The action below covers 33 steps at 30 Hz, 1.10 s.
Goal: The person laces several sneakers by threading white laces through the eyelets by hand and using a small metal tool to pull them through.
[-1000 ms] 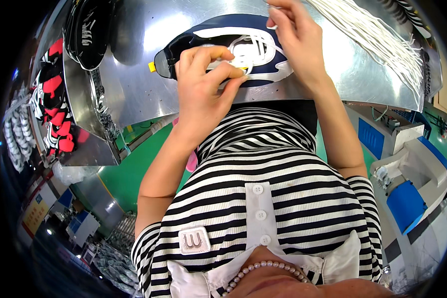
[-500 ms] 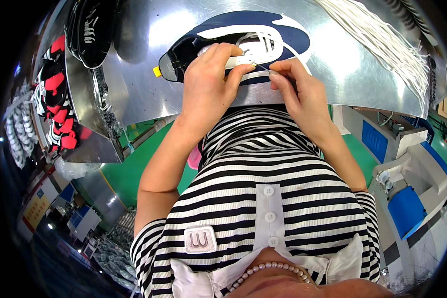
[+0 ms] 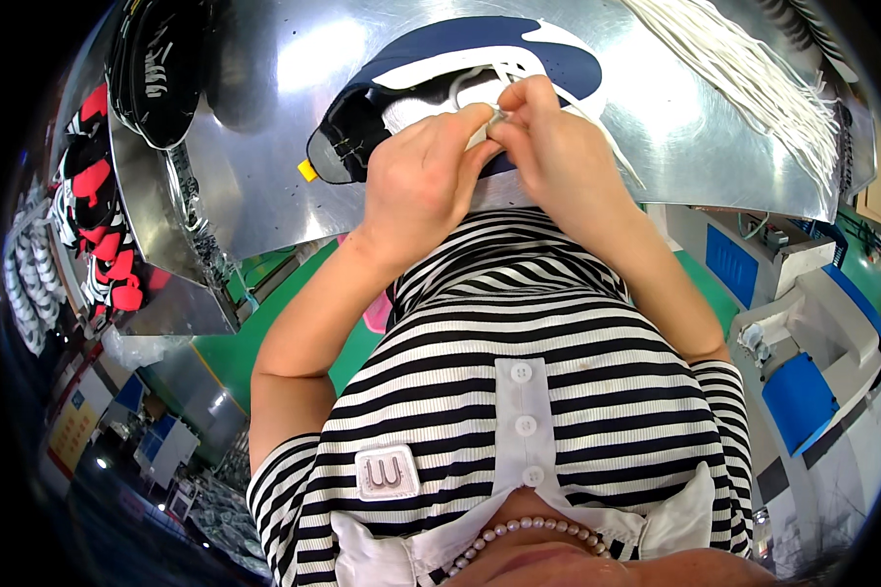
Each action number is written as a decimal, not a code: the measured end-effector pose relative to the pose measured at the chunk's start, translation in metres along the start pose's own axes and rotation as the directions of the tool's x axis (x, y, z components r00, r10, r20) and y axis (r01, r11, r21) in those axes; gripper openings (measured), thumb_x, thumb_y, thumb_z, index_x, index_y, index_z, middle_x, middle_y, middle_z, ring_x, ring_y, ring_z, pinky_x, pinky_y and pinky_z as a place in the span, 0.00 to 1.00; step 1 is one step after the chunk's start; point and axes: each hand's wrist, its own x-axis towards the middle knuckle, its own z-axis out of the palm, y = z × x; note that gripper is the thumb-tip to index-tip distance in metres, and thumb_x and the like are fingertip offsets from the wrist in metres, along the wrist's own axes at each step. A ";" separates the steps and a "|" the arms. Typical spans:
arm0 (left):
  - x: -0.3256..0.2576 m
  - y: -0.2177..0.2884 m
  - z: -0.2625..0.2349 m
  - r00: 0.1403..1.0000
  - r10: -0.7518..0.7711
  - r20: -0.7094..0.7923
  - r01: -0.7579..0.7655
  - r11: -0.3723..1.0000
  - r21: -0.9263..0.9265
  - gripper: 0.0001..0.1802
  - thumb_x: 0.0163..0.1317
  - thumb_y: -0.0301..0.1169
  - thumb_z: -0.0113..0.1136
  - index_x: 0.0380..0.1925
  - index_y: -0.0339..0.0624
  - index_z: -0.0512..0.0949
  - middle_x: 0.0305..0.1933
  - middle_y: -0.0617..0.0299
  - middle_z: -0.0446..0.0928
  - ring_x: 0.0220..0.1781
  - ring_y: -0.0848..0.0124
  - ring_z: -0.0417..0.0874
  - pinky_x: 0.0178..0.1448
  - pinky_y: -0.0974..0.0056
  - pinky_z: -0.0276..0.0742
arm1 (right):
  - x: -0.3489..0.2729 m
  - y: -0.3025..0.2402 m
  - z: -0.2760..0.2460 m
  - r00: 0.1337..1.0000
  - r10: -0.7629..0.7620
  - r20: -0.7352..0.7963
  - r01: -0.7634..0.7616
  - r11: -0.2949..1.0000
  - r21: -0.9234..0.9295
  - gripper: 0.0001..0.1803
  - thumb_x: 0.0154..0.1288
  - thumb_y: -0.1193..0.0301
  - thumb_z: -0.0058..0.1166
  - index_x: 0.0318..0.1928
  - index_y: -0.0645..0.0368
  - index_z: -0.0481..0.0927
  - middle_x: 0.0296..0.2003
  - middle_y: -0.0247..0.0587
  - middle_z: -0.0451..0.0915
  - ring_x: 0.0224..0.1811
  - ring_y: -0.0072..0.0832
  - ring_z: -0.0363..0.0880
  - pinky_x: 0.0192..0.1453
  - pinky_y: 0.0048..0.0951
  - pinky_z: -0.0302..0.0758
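A navy and white shoe upper [image 3: 421, 65] lies on its side on the metal table, its yellow heel tab [image 3: 307, 170] pointing left. My left hand [image 3: 423, 176] is closed on the near edge of its lace opening, thumb and forefinger pinched together. My right hand [image 3: 563, 161] meets it there, fingertips closed on a short piece of white shoelace; the exact grip is partly hidden by the fingers. Another length of white shoelace [image 3: 622, 159] runs from the upper and hangs loose behind my right hand. The near eyelets are covered by my hands.
A bundle of white laces [image 3: 734, 93] lies at the table's right. Black shoe uppers [image 3: 157, 73] sit at the left, beyond which red, black and white shoe pieces [image 3: 98, 215] are stacked. The metal table's [image 3: 294, 210] near edge is close to my body.
My right hand has moved left and up against my left fingertips. The thin dark piece between the hands is out of sight, and a loose lace end shows at the right.
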 end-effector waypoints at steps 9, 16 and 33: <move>-0.011 -0.004 0.004 0.989 0.125 -0.078 -0.126 0.992 0.000 0.24 0.51 0.23 0.74 0.43 0.38 0.69 0.32 0.54 0.78 0.27 0.58 0.81 0.30 0.61 0.76 | 0.022 -0.025 -0.041 0.962 -0.195 0.193 0.190 0.981 0.045 0.09 0.63 0.70 0.55 0.43 0.57 0.82 0.29 0.45 0.83 0.32 0.42 0.84 0.38 0.38 0.78; -0.017 -0.005 0.002 0.981 0.177 -0.075 -0.179 0.984 -0.023 0.24 0.52 0.24 0.74 0.43 0.40 0.67 0.29 0.56 0.77 0.26 0.59 0.79 0.29 0.61 0.75 | 0.023 -0.009 -0.034 0.967 -0.130 0.218 0.112 0.989 0.095 0.11 0.64 0.74 0.58 0.47 0.58 0.82 0.32 0.40 0.84 0.32 0.28 0.84 0.38 0.26 0.77; 0.002 0.009 -0.014 0.778 -0.625 0.065 0.619 0.745 -0.248 0.25 0.61 0.34 0.68 0.54 0.38 0.70 0.32 0.58 0.80 0.34 0.71 0.81 0.39 0.67 0.77 | 0.042 -0.010 -0.018 0.961 0.097 0.260 -0.219 0.839 0.498 0.07 0.63 0.74 0.62 0.39 0.65 0.84 0.40 0.33 0.80 0.43 0.18 0.77 0.48 0.19 0.73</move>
